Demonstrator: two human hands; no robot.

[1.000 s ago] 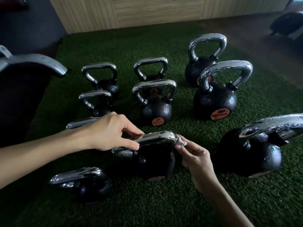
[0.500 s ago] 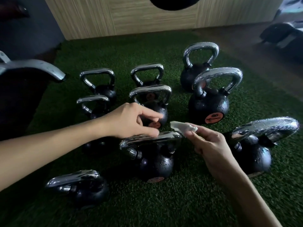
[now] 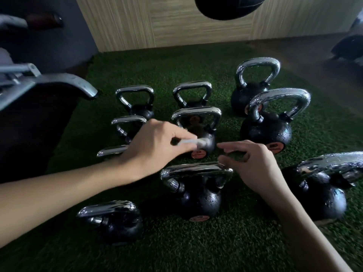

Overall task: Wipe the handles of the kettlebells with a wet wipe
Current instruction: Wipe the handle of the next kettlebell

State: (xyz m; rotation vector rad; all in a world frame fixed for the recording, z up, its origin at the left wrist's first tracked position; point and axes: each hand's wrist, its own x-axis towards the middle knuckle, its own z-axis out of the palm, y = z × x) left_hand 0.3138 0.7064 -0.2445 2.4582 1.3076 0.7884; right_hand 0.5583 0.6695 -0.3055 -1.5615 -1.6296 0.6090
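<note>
Chrome-handled black kettlebells (image 3: 198, 201) stand on green turf floor (image 3: 196, 250); left hand (image 3: 155, 146) pinches crumpled white wet wipe (image 3: 198, 142) clear of every handle; right hand (image 3: 255, 165) hovers loose, empty; droplet-beaded handles at right look unwiped.

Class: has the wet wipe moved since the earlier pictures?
Yes. The wet wipe left the right end of the front kettlebell's handle, going left and farther away; the left hand pinches it.

A gym: rows of chrome-handled kettlebells (image 3: 265, 122) stand on green artificial turf (image 3: 196, 248) beside a wood-panelled wall (image 3: 157, 22).
</note>
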